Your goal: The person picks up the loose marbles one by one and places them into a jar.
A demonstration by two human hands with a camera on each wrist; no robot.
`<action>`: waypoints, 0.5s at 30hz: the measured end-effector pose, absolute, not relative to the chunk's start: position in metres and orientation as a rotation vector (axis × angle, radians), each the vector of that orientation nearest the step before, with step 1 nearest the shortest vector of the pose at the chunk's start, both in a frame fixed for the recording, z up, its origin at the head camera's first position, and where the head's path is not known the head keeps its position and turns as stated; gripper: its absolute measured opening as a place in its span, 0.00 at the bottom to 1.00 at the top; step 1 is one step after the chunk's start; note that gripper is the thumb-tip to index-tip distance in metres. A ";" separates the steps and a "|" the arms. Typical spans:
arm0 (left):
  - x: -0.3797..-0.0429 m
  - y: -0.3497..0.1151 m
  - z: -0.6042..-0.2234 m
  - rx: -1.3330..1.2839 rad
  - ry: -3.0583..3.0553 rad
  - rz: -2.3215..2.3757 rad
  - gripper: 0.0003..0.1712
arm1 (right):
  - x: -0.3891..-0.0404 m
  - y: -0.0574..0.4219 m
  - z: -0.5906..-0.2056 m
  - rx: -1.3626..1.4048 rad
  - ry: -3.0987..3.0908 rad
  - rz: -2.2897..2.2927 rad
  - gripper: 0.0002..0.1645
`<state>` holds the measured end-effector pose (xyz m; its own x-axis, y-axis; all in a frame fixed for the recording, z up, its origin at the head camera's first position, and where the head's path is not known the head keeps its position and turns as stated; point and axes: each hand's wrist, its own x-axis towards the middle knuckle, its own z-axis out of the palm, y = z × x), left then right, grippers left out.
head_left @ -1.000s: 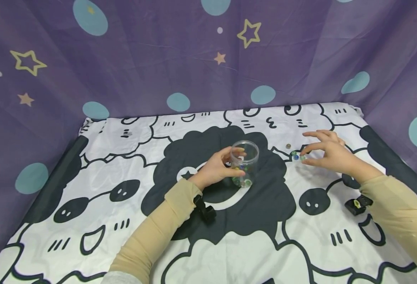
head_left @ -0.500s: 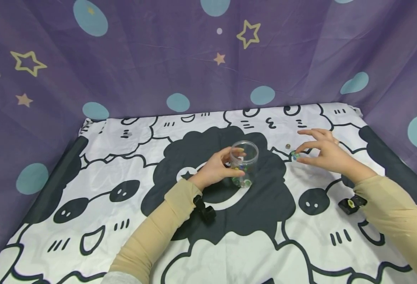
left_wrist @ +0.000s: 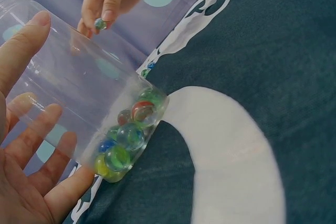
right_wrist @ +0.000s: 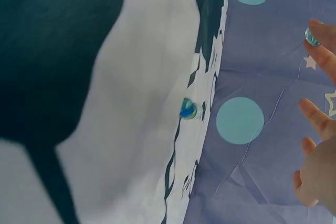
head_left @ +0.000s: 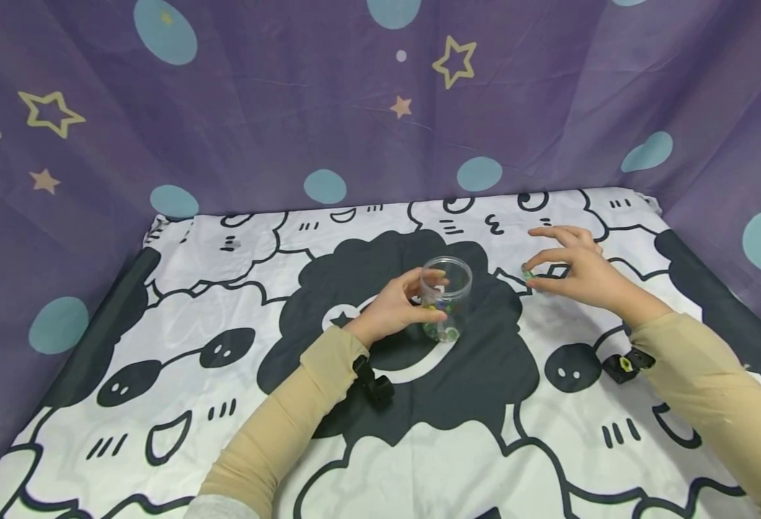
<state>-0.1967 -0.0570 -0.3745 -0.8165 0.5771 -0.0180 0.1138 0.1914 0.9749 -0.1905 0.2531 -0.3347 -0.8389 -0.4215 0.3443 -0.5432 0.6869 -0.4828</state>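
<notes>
A clear plastic jar [head_left: 456,294] stands upright on the cloth, its top uncovered, and my left hand [head_left: 393,308] grips its side. Several glass marbles [left_wrist: 129,137] in green, blue, yellow and red lie at the jar's bottom in the left wrist view. To the right of the jar, my right hand [head_left: 578,272] pinches a greenish clear marble [left_wrist: 100,23] between thumb and index finger, above the cloth. The right wrist view shows a blue-green marble [right_wrist: 188,108] on the cloth with a paler one beside it; the head view does not show these clearly.
A white cloth [head_left: 413,476] with black cartoon drawings covers the table. A purple curtain [head_left: 257,122] with stars and dots hangs behind it and at the sides. Each wrist wears a small black camera [head_left: 377,388].
My right hand has picked up a marble from the small group on the cloth and moved left with it toward the jar. The left hand and jar have stayed put.
</notes>
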 end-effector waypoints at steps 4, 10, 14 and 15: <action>-0.196 -0.057 -0.374 0.648 2.091 1.661 0.37 | -0.191 0.247 -0.330 0.811 -2.669 0.892 0.09; -0.197 -0.057 -0.374 0.652 2.092 1.661 0.37 | -0.192 0.238 -0.323 0.771 -2.688 0.933 0.08; -0.196 -0.057 -0.375 0.654 2.096 1.664 0.37 | -0.193 0.231 -0.320 0.765 -2.674 0.954 0.08; -0.196 -0.057 -0.375 0.655 2.099 1.661 0.37 | -0.193 0.229 -0.319 0.765 -2.665 0.964 0.08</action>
